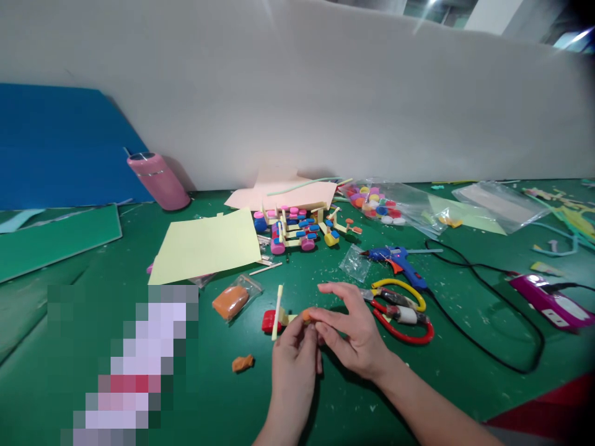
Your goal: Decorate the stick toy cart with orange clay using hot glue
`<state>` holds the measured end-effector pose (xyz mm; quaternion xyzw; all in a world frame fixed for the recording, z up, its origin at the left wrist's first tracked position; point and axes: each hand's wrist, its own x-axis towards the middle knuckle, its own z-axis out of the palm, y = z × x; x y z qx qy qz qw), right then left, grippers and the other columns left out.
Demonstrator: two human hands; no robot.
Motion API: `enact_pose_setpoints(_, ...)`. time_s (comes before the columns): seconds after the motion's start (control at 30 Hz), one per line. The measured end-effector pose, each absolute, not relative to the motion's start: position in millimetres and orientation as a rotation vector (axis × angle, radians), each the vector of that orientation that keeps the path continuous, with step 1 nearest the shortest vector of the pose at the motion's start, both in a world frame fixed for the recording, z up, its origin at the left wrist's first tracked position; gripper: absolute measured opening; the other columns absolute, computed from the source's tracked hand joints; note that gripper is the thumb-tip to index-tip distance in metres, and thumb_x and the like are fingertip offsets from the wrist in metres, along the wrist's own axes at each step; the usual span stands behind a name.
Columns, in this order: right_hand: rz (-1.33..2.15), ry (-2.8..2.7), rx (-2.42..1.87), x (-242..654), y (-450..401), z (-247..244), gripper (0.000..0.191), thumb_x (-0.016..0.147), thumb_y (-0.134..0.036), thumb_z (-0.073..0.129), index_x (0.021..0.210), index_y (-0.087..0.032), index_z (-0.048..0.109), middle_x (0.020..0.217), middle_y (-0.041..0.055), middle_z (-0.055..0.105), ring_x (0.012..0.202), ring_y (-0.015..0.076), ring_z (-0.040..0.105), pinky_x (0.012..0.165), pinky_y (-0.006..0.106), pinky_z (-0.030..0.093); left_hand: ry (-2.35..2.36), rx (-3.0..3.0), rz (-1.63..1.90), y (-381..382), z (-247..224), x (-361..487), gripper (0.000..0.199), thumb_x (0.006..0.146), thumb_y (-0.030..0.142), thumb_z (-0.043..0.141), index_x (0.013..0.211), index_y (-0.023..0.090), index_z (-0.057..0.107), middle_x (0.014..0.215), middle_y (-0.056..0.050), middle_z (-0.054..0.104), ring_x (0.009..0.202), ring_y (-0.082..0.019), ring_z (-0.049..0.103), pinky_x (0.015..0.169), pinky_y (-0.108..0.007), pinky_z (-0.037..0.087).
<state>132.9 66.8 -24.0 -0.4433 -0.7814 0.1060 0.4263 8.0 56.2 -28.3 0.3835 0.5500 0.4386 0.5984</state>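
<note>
My left hand (297,347) pinches a small model with a red block (269,321) at its left end and a pale yellow stick (277,311) standing across it. At the model's right end is a small orange clay piece (307,316), touched by the index fingertip of my right hand (351,328). The right hand's thumb is close to the left fingertips, and its other fingers are spread. A loose lump of orange clay (242,363) lies left of my left hand. Bagged orange clay (231,302) sits farther up.
Several colourful small models (297,229) stand behind the hands. A blue glue gun (395,260) and red-and-yellow-handled pliers (402,310) lie to the right, near a magenta power strip (551,300). Yellow paper (207,244), a pink bottle (160,181) and a bag of coloured pieces (376,203) are farther back.
</note>
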Motion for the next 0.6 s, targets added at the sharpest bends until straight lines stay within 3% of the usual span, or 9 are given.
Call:
enact_pose_setpoints(0.3,0.327,-1.94,-1.104,130.7,65.1,-24.1,0.027,0.078,-0.016,0.053,0.102,-0.022,0.064,0.12,0.0078,0.046,0.111,0.0239,0.043,0.093,0.042,0.036,1.271,0.899,1.028,55.3,-30.2,8.9,0.02,0.077,0.032,0.053,0.083,0.013,0.059,0.038,0.01,0.038,0.034,-0.005,0.033,0.036,-0.016,0.026)
enact_pose_setpoints(0.47,0.466,-1.735,-1.171,131.9,65.2,-24.1,0.035,0.079,-0.017,0.052,0.114,-0.021,0.055,0.117,0.0093,0.047,0.11,0.0218,0.046,0.089,0.037,0.041,1.268,0.878,1.03,58.0,-32.7,9.4,0.024,0.073,0.031,0.056,0.087,0.012,0.058,0.05,0.006,0.051,0.032,-0.004,0.037,0.033,-0.017,0.029)
enact_pose_setpoints(0.6,0.54,-1.621,-1.211,134.5,66.8,-25.1,0.031,0.082,-0.016,0.049,0.112,-0.021,0.054,0.113,0.0085,0.05,0.107,0.0197,0.048,0.091,0.035,0.04,1.279,0.843,1.032,55.8,-32.7,7.0,0.032,0.072,0.031,0.057,0.096,0.011,0.054,0.054,0.005,0.053,0.033,-0.005,0.04,0.034,-0.017,0.032)
